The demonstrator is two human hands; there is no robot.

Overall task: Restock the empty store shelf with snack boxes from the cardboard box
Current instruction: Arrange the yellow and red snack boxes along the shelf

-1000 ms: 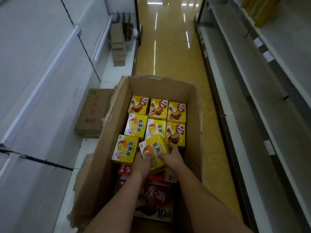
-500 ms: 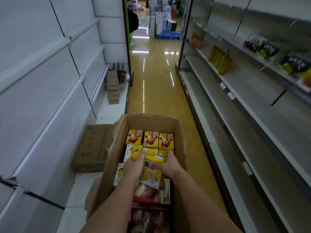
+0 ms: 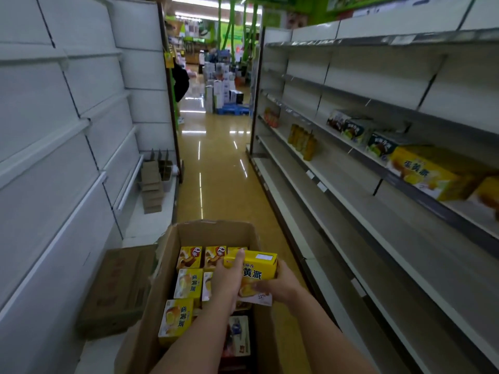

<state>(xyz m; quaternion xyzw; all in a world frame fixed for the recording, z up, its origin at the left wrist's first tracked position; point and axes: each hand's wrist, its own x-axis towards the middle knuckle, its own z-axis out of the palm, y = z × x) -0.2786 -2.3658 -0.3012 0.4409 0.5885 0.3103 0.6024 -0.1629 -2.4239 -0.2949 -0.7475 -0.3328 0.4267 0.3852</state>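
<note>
Lifted higher than a moment ago, a yellow egg-yolk pie box [image 3: 258,268] is now riding above the open cardboard box [image 3: 151,300] at six o'clock. Both hands are gripping it: the left hand [image 3: 226,279] is curling fingers over its near left edge, the right hand [image 3: 280,286] is wrapping its right side. More yellow snack boxes [image 3: 189,282] are sitting inside below. Toward two o'clock, store shelves [image 3: 378,211] are stretching away, holding a large yellow carton [image 3: 429,174].

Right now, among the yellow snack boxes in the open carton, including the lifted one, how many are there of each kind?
chocolate-cake boxes: 3
egg-cake boxes lying in the carton: 3
held egg-cake box: 1
Total: 7
</note>
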